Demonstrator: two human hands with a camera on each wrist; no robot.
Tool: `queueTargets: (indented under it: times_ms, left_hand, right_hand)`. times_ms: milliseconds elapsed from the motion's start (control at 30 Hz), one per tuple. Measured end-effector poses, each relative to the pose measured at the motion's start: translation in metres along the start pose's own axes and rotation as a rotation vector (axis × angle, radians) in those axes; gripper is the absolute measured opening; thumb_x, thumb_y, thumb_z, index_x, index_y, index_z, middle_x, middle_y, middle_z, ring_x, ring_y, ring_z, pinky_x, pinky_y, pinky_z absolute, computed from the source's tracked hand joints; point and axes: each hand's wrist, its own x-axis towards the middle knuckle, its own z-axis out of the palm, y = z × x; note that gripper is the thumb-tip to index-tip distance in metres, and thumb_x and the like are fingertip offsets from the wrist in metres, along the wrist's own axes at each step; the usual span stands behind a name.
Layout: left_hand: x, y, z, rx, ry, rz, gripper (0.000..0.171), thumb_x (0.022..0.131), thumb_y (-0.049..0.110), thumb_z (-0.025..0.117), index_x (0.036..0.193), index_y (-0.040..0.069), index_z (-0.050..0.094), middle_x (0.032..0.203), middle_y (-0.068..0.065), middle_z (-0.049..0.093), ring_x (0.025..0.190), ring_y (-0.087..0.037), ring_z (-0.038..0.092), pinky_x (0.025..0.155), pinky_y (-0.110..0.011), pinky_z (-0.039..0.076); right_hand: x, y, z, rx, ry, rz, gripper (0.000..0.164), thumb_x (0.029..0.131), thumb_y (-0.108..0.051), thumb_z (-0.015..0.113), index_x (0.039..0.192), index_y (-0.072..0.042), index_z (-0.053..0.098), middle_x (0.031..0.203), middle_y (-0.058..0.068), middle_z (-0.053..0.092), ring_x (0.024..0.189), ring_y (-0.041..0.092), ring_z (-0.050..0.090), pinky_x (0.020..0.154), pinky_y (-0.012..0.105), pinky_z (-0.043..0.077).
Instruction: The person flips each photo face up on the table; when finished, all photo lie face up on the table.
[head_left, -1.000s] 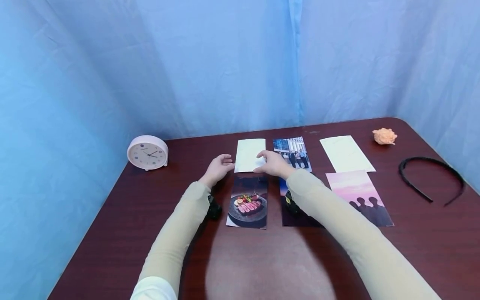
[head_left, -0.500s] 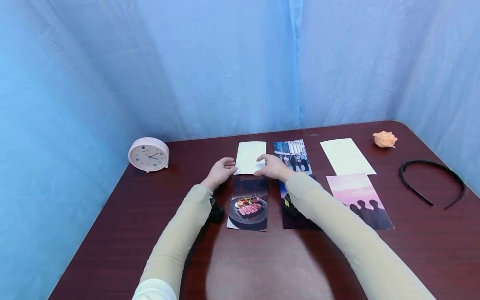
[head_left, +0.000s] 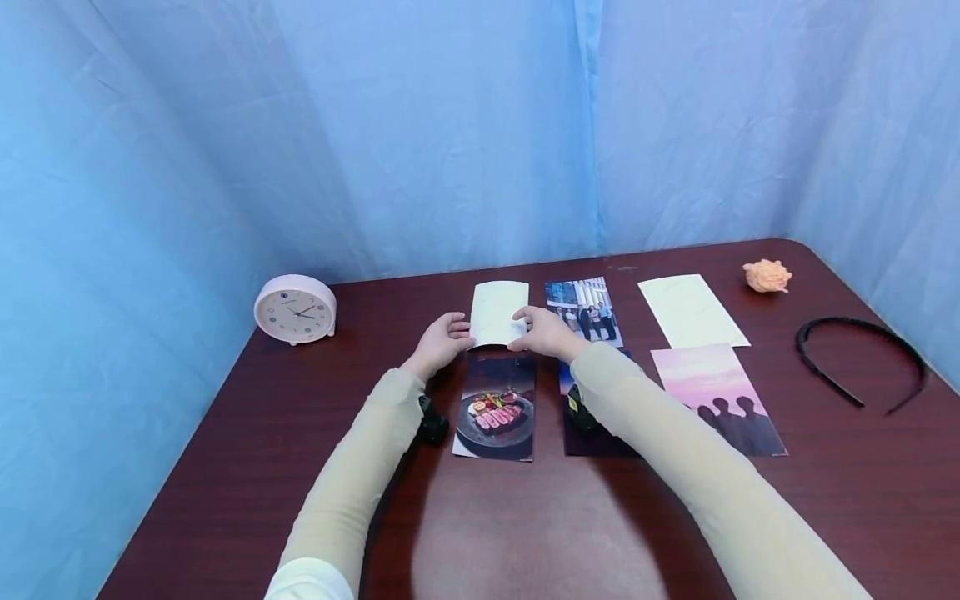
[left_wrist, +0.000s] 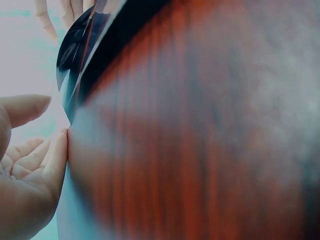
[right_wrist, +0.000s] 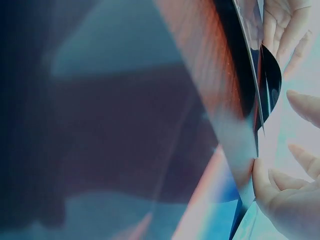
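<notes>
A white blank card (head_left: 497, 310) lies near the back of the dark wooden table, its surface slightly arched. My left hand (head_left: 438, 343) is at its left edge, fingertips right at the rim. On the other side my right hand (head_left: 551, 333) has its thumb and fingers over the card's right edge, spread apart. Both wrist views show a bent, dark glossy sheet (left_wrist: 75, 47) between the hands. Just in front lies a photo of sliced steak on a plate (head_left: 495, 417). A photo of a group of people (head_left: 596, 317) is beside my right hand.
A dark blue photo (head_left: 600, 442) is partly under my right forearm. Right of it lie a pink-sky silhouette photo (head_left: 708, 375) and another white card (head_left: 690, 310). A clock (head_left: 296, 310) stands left; an orange crumpled ball (head_left: 767, 275) and black headband (head_left: 858, 321) lie right.
The white card between my hands has become a little more arched. My hands have stayed at its two sides, with hardly any movement.
</notes>
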Motion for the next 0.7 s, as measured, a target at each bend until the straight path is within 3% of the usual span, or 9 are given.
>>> queueTargets:
  times_ms: [333,600,700]
  left_hand:
    - [0.000,0.008,0.005,0.204,-0.047,0.031,0.067,0.081,0.008,0.074,0.141,0.006,0.043,0.136,-0.019,0.046,0.120,-0.032,0.050,0.100,-0.043,0.044]
    - [-0.003,0.011,0.013,0.362,-0.037,0.114,0.046,0.093,0.010,0.060,0.138,0.008,0.050,0.134,-0.023,0.038,0.116,-0.033,0.046,0.097,-0.043,0.042]
    - [-0.003,0.012,0.013,0.392,-0.011,0.097,0.043,0.096,0.012,0.055,0.138,0.013,0.049,0.138,-0.021,0.037,0.125,-0.035,0.040,0.103,-0.044,0.037]
  right_hand:
    - [-0.002,0.002,0.000,0.006,-0.028,-0.009,0.060,0.086,-0.016,0.068,0.138,-0.001,0.043,0.140,0.025,0.044,0.128,0.037,0.044,0.103,0.047,0.040]
    - [-0.005,-0.001,0.000,-0.020,-0.024,-0.014,0.060,0.086,-0.017,0.068,0.138,-0.001,0.044,0.139,0.024,0.046,0.126,0.036,0.047,0.102,0.047,0.042]
    - [-0.004,-0.001,0.000,-0.035,-0.022,-0.029,0.060,0.085,-0.017,0.069,0.138,-0.002,0.044,0.138,0.023,0.047,0.125,0.035,0.048,0.101,0.047,0.042]
